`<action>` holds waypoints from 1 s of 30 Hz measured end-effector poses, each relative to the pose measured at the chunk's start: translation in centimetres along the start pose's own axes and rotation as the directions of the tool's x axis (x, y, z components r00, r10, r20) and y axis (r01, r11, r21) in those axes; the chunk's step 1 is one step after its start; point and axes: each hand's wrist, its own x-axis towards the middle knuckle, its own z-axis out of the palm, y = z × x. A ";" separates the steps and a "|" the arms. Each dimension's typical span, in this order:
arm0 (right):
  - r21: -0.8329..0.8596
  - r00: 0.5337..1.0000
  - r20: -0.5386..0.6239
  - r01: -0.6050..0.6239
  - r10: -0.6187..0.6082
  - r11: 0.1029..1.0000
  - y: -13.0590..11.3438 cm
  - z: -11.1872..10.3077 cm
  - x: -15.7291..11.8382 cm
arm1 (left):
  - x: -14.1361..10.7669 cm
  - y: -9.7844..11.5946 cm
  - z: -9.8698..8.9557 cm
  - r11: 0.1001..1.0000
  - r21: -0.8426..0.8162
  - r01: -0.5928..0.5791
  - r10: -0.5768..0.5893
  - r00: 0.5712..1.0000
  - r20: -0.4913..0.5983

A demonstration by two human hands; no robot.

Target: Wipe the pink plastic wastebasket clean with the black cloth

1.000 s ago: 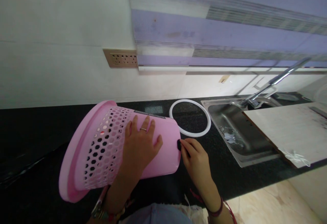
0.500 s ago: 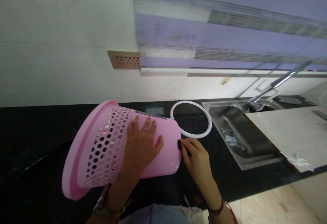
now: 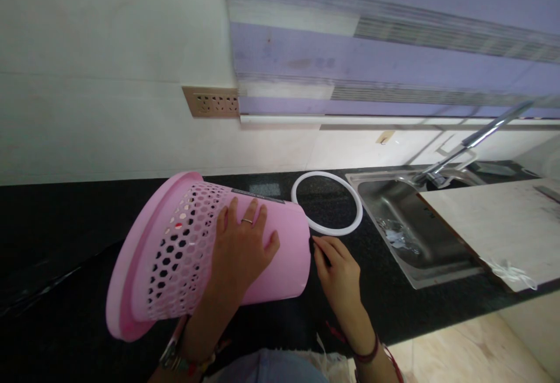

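Now your both hands are at the basket point(image 3: 282, 255), lying on its side on the tabletop point(image 3: 380, 307).
Your left grip point(image 3: 240, 249) is spread flat upon its wall, grasping nothing; your right grip point(image 3: 339, 275) has fingers curled at the base, but I cannot tell whether they close on something. Just beyond the base lies the ring point(image 3: 328, 232).

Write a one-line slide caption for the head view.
Left hand on a pink basket lying on its side, right hand at the narrow end, with a white ring beside the sink.
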 end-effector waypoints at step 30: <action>0.083 0.998 0.040 -0.053 0.050 0.995 -1.0 -0.5 -0.5 | -0.3 0.1 0.0 1.000 0.021 -0.014 0.014 1.000 0.006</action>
